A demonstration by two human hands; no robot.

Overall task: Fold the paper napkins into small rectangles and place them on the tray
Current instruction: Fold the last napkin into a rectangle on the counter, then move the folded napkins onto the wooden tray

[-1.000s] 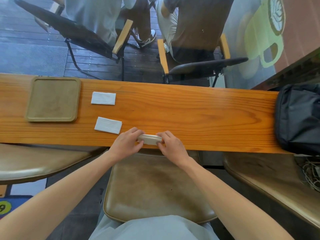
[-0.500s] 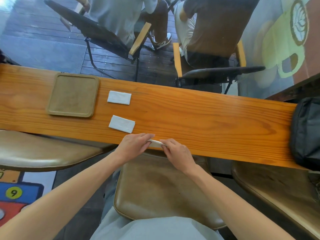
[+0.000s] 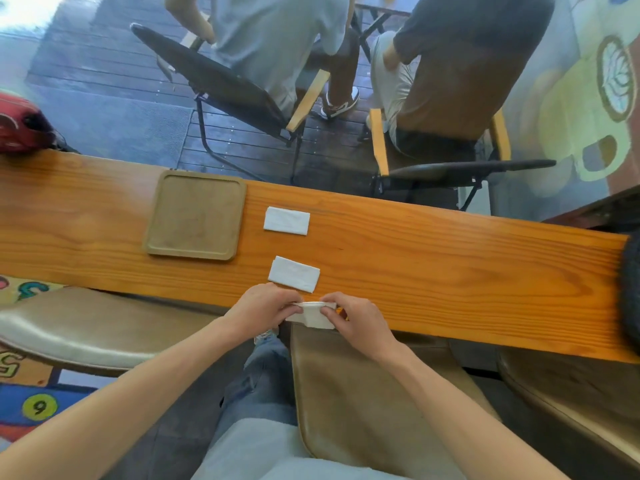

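Count: napkins, tray, hands, stools, chairs

Napkins, white, folded: three — one (image 3: 286, 221) at 3 o'clock of the tray, one (image 3: 293, 274) at 5 o'clock of it, one (image 3: 313, 315) held at the counter's near edge. Tray (image 3: 196, 215): one. Hands: two, left (image 3: 263, 306) and right (image 3: 360, 323). Cushioned stools: three. Folding chairs: two.

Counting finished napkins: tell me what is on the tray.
Nothing shows on the tray; its whole surface is in view. Two folded napkins lie on the counter beside it, and both hands pinch a third.
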